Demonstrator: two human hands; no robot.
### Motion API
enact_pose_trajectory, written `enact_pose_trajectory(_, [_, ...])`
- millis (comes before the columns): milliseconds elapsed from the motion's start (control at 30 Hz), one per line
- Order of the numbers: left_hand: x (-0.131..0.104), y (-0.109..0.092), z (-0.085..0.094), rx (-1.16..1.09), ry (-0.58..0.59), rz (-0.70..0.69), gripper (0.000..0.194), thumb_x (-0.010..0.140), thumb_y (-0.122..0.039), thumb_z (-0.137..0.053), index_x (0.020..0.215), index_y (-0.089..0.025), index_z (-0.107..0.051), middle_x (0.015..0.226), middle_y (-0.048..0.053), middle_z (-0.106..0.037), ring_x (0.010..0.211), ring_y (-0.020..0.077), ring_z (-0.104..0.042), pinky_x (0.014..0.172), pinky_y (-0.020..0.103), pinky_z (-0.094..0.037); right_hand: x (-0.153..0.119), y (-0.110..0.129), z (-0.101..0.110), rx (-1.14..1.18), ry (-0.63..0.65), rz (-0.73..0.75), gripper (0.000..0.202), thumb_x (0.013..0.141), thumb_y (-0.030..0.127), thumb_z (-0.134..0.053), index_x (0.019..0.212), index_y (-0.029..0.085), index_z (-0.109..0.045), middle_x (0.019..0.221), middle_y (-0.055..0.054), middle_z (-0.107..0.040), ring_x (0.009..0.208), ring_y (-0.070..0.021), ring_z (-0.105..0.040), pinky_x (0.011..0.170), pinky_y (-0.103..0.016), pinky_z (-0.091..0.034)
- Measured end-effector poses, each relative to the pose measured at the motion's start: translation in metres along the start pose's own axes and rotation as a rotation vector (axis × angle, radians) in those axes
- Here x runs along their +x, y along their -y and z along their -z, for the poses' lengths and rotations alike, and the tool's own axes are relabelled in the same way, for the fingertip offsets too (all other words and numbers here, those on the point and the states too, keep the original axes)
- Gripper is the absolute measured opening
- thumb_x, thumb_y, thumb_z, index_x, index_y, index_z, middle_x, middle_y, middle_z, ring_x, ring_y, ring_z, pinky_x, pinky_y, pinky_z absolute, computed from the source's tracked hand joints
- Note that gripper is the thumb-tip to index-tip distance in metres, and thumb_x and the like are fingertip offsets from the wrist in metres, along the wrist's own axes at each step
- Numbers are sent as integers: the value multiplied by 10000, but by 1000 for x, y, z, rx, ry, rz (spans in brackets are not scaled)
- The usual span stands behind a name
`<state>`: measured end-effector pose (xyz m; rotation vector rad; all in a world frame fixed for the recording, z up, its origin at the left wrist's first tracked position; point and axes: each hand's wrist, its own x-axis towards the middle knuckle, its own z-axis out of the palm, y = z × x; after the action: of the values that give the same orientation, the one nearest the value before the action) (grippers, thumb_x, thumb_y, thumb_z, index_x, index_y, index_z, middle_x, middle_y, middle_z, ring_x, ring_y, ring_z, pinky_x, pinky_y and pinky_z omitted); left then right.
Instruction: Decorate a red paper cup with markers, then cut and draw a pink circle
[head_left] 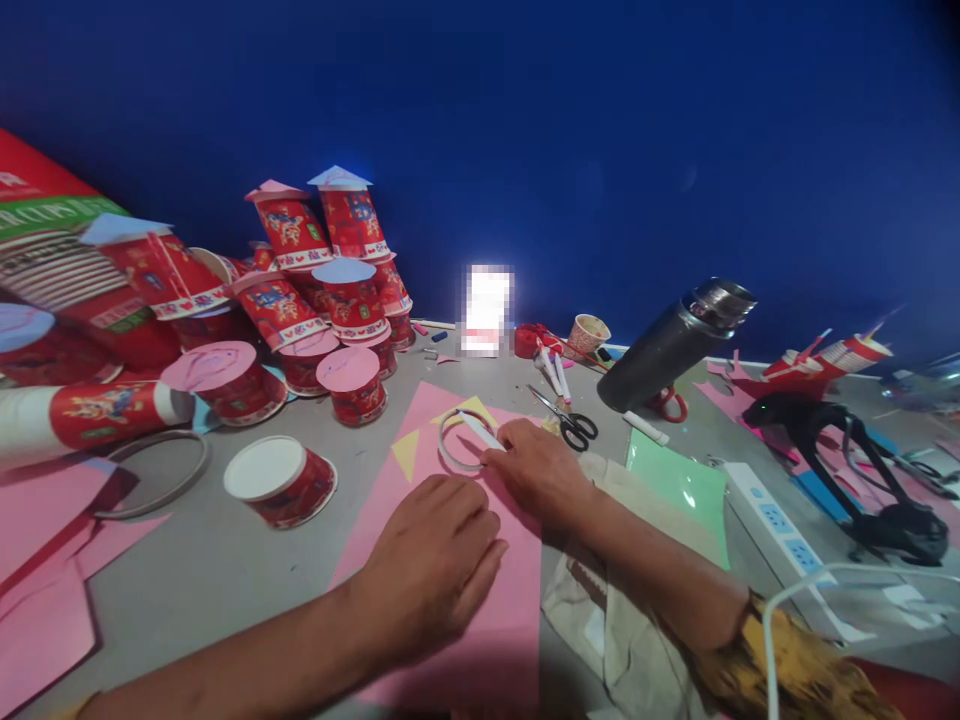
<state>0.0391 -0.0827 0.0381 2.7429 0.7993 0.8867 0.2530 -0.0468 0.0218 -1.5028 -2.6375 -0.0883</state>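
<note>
- In the head view, grips a white pen (pixel 480 430) in the right hand (pixel 541 470), with fingers closed around its near end and with its far part over a round ring (pixel 442 452).
- Curls the left hand (pixel 439 550) loosely over a pink sheet (pixel 499 650), near the ring; cannot tell whether anything is pinched beneath those fingers.
- Shows the pen and ring on the far part of the sheet, beside yellow paper pieces (pixel 406 456).
- Carries on the surface (pixel 180 590), to the left, an upside-down red cup (pixel 304 490) with its white base up, then a larger ring (pixel 204 465).
- Piles more red cups (pixel 356 300) far left, many topped with pink or blue paper.
- Sets open scissors (pixel 577 430) and several markers (pixel 555 375) just beyond the right hand, with a tilted-looking dark flask (pixel 667 350) farther right.
- Spreads a pale cloth (pixel 637 630) beneath the right forearm, beside a green sheet (pixel 679 490) and a white power strip (pixel 776 525).
</note>
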Motion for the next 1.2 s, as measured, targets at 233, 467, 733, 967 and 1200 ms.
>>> enact_pose_trajectory(233, [-6,24,-6,163,41,67,165,1024,-165,-505,1071,-177,-663,1062,104,-700,905,243,-658,773,387,-529,-7,-10,0,368,-208,-53,347,988,346,-696,1319,241,-714,1135,-107,-649,994,-240,-615,853,-343,-511])
enact_pose_trajectory(467, [-10,48,-17,223,91,177,174,1039,-172,-514,1071,-204,-682,1035,86,-702,873,246,-654,749,390,-533,-12,-33,-5,623,-452,-186,275,956,329,-682,1218,248,-693,1044,-75,-712,1027,-264,-659,975,-424,-544])
enact_pose_trajectory(733, [-11,55,-17,203,98,117,258,1064,-155,-482,992,-200,-725,972,74,-728,847,250,-653,717,398,-516,-12,-35,-10,712,-240,-293,316,1092,285,-420,1305,202,-638,967,-66,-788,913,-210,-775,888,-333,-560])
enact_pose_trajectory(967, [-9,58,-23,117,93,38,192,1061,-148,-508,1084,-183,-696,1036,89,-731,928,262,-673,773,410,-550,-10,-41,-10,723,-284,-254,315,1051,193,-425,1296,209,-622,1018,-68,-795,979,-197,-755,934,-323,-549])
enact_pose_trajectory(1200, [-15,65,-27,77,76,9,251,1049,-182,-560,1280,-202,-656,1263,120,-734,1142,290,-687,957,456,-568,-8,-47,-10,792,-362,-334,291,1041,163,-422,1262,200,-608,933,-33,-773,910,-169,-761,914,-310,-542])
